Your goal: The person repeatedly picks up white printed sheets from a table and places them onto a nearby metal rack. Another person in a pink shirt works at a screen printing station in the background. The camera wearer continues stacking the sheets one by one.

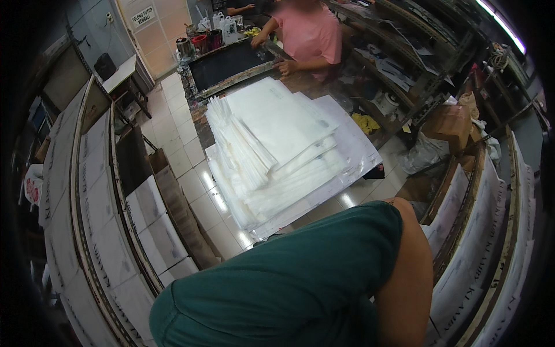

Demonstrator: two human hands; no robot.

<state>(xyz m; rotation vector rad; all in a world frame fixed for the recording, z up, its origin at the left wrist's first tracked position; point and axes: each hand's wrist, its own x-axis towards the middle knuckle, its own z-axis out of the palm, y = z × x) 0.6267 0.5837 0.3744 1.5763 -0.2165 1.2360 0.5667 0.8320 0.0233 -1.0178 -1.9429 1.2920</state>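
Observation:
Neither of my hands shows in the head view. A green cloth-covered part of my body [277, 277] fills the lower middle, and a bare limb [411, 277] bends down from it at the right. Just beyond lies a tall stack of white sheets or bags [274, 115] on the work table. Along its left side, a loose pile of folded white pieces [240, 144] leans with uneven edges. Underneath spreads a pale sheet [352, 136], reaching past the stack on the right.
Across the table a person in a pink top [309, 34] grips a dark framed screen [231, 69]. Cans and bottles [199, 41] stand behind it. Racks with printed white sheets [95, 202] flank me on the left, others [474, 248] on the right. A cardboard box [448, 124] sits at right.

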